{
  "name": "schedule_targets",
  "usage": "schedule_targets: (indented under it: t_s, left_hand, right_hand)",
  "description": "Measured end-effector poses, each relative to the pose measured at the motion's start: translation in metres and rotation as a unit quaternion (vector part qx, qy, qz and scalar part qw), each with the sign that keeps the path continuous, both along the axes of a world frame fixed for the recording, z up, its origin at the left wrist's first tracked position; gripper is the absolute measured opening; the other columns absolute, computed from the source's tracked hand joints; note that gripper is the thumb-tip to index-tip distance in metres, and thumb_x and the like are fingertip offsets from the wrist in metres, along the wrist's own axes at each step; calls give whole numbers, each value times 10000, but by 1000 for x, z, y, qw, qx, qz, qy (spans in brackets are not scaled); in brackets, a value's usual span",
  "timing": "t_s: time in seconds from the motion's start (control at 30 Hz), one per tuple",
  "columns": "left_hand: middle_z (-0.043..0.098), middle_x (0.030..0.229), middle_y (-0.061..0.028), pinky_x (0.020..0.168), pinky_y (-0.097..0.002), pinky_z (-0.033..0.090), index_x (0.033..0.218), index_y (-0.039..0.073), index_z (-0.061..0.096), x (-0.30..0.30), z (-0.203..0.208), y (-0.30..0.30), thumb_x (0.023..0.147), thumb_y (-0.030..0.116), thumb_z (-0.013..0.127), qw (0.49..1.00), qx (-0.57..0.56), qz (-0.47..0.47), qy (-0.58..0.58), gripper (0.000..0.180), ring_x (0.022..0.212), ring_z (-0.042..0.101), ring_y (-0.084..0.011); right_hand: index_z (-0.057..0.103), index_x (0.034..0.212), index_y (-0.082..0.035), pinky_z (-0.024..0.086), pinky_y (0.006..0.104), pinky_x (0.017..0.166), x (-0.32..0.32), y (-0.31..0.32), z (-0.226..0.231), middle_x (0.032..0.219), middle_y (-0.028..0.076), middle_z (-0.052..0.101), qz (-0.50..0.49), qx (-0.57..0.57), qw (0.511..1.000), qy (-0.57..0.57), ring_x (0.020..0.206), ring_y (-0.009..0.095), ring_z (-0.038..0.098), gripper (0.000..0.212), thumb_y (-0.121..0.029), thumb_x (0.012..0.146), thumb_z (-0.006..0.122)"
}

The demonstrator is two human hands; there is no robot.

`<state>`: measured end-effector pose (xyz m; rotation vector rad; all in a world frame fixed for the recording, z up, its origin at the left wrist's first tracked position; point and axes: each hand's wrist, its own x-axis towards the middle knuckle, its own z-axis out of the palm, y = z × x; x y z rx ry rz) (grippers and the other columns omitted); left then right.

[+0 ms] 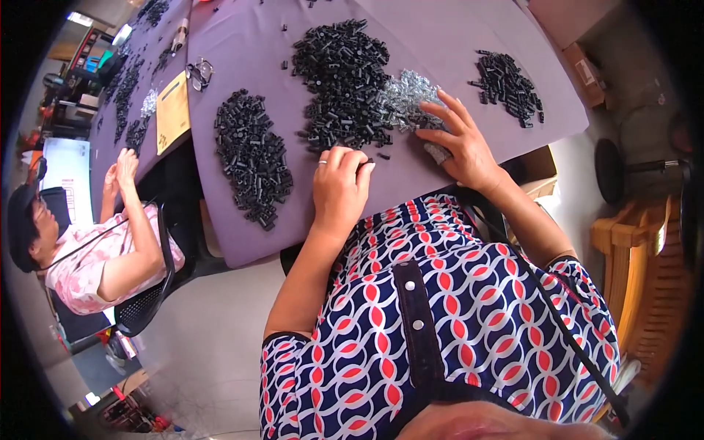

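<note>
We record the left hand (341, 187) at the near edge of the large black heap (341, 81), fingers curled narrow, a ring on one; whether a piece sits in the fingertips we cannot tell. The right hand (466, 150), right of the heap, has fingers spread wide over the silvery pile (409, 95); a greyish, glinting clump (438, 152) shows beneath its palm, gripped or merely lying there we cannot tell. The heap itself consists of short, smooth, dull-black cylinders, loosely tumbled; the silvery pile touches its right flank, small shiny pieces, finer shape unresolved. One loose dark piece (383, 155) lies just off the heap's near edge. Left of the heap we note an elongated black pile (253, 154); well to its right, a smaller black pile (508, 88). All rest on creased mauve cloth (455, 37). Farther left of the heap: a flat yellow envelope (173, 110), then a co-worker (110, 257) in a pink-and-white top, hands close together.
</note>
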<state>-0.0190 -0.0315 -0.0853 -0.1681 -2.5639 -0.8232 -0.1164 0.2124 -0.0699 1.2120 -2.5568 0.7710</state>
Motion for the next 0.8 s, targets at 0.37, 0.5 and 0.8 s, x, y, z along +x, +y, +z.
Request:
schedule_targets:
  t_s: [0.37, 0.5, 0.8]
  left_hand:
    - [614, 933, -76, 775, -412, 493, 908, 74, 660, -2, 0, -1, 828, 107, 724, 1000, 13, 3, -1, 108, 888, 594, -306]
    - [614, 928, -77, 776, -413, 492, 904, 75, 660, -2, 0, 0, 825, 103, 723, 1000, 14, 1, -1, 105, 888, 593, -305]
    - [619, 927, -76, 774, -413, 496, 907, 77, 659, -2, -1, 0, 821, 98, 724, 1000, 21, 6, -4, 110, 892, 594, -307]
  right_hand:
    - [719, 1002, -73, 365, 513, 1134, 5, 13, -6, 1418, 110, 529, 13, -53, 998, -39, 1436, 409, 332, 402, 18, 612, 688]
    - [707, 980, -66, 389, 491, 1121, 7, 13, -10, 1399, 111, 543, -10, -60, 998, -25, 1427, 413, 346, 377, 29, 615, 685]
    - [709, 987, -54, 393, 483, 1118, 9, 10, -13, 1384, 112, 549, -36, -70, 997, -9, 1411, 411, 365, 402, 20, 593, 690]
